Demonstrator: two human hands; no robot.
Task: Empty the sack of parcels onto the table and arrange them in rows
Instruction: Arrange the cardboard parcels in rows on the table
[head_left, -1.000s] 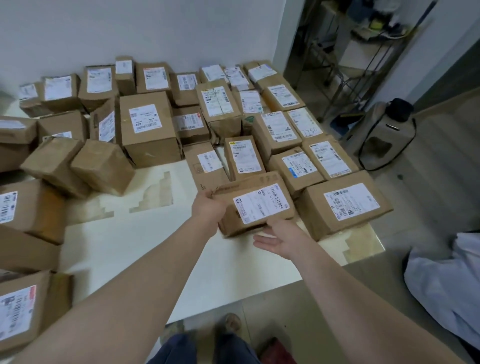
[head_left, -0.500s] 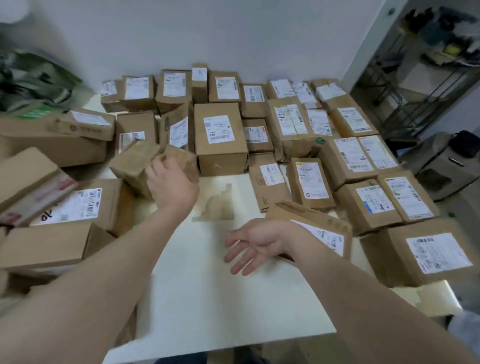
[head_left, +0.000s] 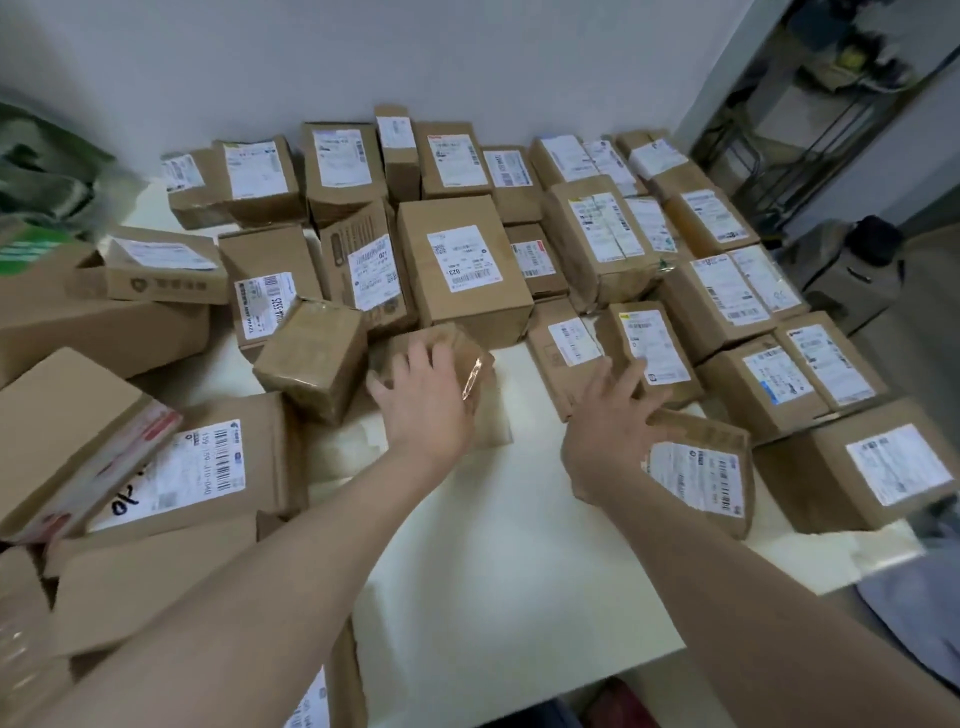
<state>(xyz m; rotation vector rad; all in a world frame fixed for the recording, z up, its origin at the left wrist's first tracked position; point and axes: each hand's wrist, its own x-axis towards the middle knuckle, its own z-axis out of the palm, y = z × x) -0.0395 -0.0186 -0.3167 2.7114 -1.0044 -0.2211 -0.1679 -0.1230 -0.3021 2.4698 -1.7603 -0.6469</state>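
From the head view, a pale desk (head_left: 493, 545) stands against a white wall (head_left: 467, 52) and is crowded with brown cardboard parcels (head_left: 462, 265), most bearing white shipping labels. Along the back and down the right side they lie close together in rough rows, labels up; on the left they sit in a loose heap, tilted and overlapping, some with blank sides showing. The middle and near part of the desk is bare. The left hand (head_left: 421, 400) reaches to the centre and holds a small taped parcel (head_left: 467, 358), unlabelled on the faces that show. Its fingers (head_left: 431, 358) are spread and bent over the top, the thumb is against the near left side, and the parcel is tilted beside a similar plain box (head_left: 311, 358). The right hand (head_left: 613, 421) is held flat with the fingers straight and fanned apart, gripping nothing. Its fingertips overlap a labelled parcel (head_left: 649, 353) in the second row from the front; whether they touch it cannot be told. The wrist passes in front of a near parcel (head_left: 696, 462) at the front of the rows. Blurred green fabric (head_left: 31, 176) lies at the far left edge. A metal rack (head_left: 831, 78) stands beyond the desk on the right, and a dark bag (head_left: 852, 270) sits on the floor below it.
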